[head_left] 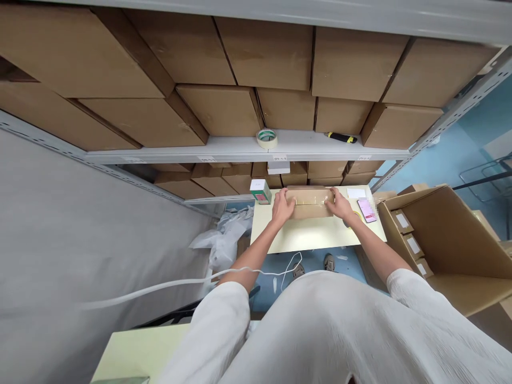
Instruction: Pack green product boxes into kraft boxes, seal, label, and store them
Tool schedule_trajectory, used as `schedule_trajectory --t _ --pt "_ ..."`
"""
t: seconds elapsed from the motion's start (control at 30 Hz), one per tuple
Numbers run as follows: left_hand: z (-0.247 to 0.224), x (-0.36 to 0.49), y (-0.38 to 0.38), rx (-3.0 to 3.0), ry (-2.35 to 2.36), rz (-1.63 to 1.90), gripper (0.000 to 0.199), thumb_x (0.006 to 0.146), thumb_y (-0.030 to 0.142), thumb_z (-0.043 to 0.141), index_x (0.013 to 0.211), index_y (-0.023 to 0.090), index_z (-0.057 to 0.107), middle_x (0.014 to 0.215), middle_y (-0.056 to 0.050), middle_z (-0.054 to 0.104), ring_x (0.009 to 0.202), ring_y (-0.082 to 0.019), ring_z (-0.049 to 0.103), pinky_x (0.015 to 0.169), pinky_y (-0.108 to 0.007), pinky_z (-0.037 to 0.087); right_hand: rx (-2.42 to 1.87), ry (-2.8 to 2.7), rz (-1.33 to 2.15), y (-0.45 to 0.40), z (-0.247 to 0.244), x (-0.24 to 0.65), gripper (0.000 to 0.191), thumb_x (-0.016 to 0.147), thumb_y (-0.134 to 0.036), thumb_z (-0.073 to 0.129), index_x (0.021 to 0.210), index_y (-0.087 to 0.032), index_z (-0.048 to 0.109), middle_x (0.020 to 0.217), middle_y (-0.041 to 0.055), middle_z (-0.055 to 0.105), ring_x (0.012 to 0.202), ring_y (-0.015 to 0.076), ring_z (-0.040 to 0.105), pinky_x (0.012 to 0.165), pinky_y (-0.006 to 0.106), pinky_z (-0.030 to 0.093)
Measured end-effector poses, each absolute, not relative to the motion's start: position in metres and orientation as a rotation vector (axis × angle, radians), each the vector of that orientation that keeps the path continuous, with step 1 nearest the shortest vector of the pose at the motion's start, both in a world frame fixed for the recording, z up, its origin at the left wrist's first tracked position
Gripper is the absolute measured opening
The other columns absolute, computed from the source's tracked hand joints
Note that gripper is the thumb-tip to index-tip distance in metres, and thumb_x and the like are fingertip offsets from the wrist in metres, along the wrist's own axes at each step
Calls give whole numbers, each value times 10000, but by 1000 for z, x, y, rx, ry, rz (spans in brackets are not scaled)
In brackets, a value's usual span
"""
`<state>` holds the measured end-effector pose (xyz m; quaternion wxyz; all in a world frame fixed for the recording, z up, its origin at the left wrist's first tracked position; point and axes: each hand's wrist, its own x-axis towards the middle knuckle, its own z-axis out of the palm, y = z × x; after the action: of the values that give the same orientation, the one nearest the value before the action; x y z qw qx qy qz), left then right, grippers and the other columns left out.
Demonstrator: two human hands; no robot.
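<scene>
On the pale yellow table (pixel 296 237) lies a small cardboard box (pixel 310 210) with shiny clear tape along its top. My left hand (pixel 283 207) grips its left end, fingers over the edge and thumb on top. At the other end my right hand (pixel 340 204) holds the box the same way, thumb pressed near the tape. A white and green carton (pixel 261 192) stands just left of my left hand. Partly under my right forearm sits a yellow tape roll (pixel 347 223), and beyond it lies a phone (pixel 367 210) with a pink screen.
Cardboard boxes (pixel 264 53) fill the grey shelf rack ahead. A tape roll (pixel 266 139) and a yellow-black utility knife (pixel 341 137) rest on its shelf edge. An open carton (pixel 460 234) holding small boxes stands at right. A white cable (pixel 160 287) crosses over my left forearm.
</scene>
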<state>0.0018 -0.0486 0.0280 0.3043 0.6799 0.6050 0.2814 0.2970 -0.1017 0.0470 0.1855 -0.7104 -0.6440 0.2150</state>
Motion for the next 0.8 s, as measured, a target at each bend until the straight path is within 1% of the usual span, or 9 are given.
schedule_trajectory --t 0.1,0.17,0.23,0.3,0.37,0.5,0.6,0.7,0.8 --pt "31 2 -56 1794 1606 825 429 1042 472 582 1400 253 491 1387 -157 588 1241 -324 638 1029 -464 533 -2001 -1773 591 -113 48 293 627 986 -531 554 1514 -222 415 1299 169 707 1000 353 719 863 492 571" --pt "24 2 -64 1774 1635 813 340 1064 492 541 1300 251 497 1320 -146 607 1168 -306 661 994 -451 540 -2020 -1758 598 -124 41 291 579 1008 -578 520 1448 -210 440 1205 163 721 981 349 716 858 478 563" --pt "13 1 -74 1752 1677 747 286 1076 507 513 1210 256 496 1236 -127 626 1093 -296 676 954 -443 548 -2056 -1754 610 -135 31 288 519 1030 -607 471 1366 -211 464 1184 168 718 980 344 712 851 459 555" --pt "-1 -1 -85 1738 1705 658 252 1076 482 512 1188 257 494 1191 -117 634 1049 -290 687 937 -442 554 -2098 -1758 635 -147 19 286 460 1047 -609 422 1293 -224 472 1201 171 711 964 337 707 834 448 549" --pt "-16 -5 -98 1720 1713 581 259 1061 424 528 1247 247 494 1252 -133 633 1073 -289 698 958 -448 556 -2122 -1785 682 -157 6 285 404 1053 -587 406 1247 -239 467 1210 161 710 938 327 708 826 439 546" --pt "-41 -15 -115 1685 1617 410 531 1034 380 551 1520 219 411 1499 -199 567 1197 -309 705 1064 -486 539 -2203 -1826 825 -169 -13 285 305 1059 -511 420 1211 -250 465 1107 119 732 943 315 723 846 410 538" --pt "-52 -18 -110 1625 1586 316 773 968 358 637 1651 206 308 1553 -226 557 1304 -340 680 1128 -501 518 -2291 -1746 916 -163 -18 287 292 1057 -495 428 1195 -245 489 1046 116 748 974 326 728 870 420 541" --pt "-54 -11 -90 1532 1608 415 888 934 356 679 1696 179 260 1608 -242 535 1439 -340 603 1200 -488 474 -2258 -1523 938 -144 -16 288 307 1024 -495 455 1195 -246 506 1164 135 745 1061 311 725 931 427 558" --pt "-49 0 -71 1387 1597 454 937 936 358 672 1724 163 204 1642 -240 526 1474 -329 589 1210 -458 465 -2143 -1292 1069 -124 -12 287 384 989 -509 485 1260 -237 497 1286 144 722 1124 267 722 993 394 565"
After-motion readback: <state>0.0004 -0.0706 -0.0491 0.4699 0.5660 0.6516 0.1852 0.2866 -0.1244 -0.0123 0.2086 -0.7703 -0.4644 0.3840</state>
